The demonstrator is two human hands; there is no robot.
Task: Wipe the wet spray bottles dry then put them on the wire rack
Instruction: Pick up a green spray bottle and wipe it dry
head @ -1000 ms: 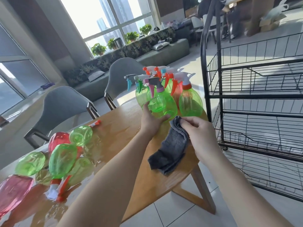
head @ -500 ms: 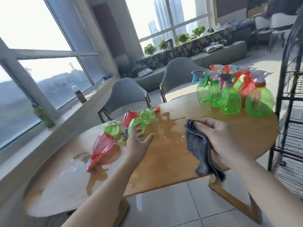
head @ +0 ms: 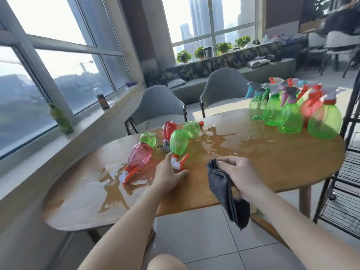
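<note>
Bottles [head: 176,142] lie in a puddle near the table's [head: 272,168] window edge; others [head: 290,117] stand at its far corner beside the rack [head: 348,133]. Left hand [head: 168,173] reaches, fingers spread, at a green bottle's nozzle. Right hand [head: 241,175] grips a cloth [head: 224,191].

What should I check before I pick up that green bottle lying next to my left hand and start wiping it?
1. Left hand free to grab: ok, open with nothing in it, beside the nozzle of the lying green bottle.
2. Cloth ready: ok, the right hand grips the grey cloth, which hangs off the table edge.
3. Bottle reachable: ok, its body is uncovered, though a red bottle lies close behind.
4. Table under it: not ok, pooled water around the lying bottles.
5. Somewhere dry to set it: ok, the wood by the upright bottles looks dry.
6. Wire rack space: cannot tell, mostly out of frame.
</note>
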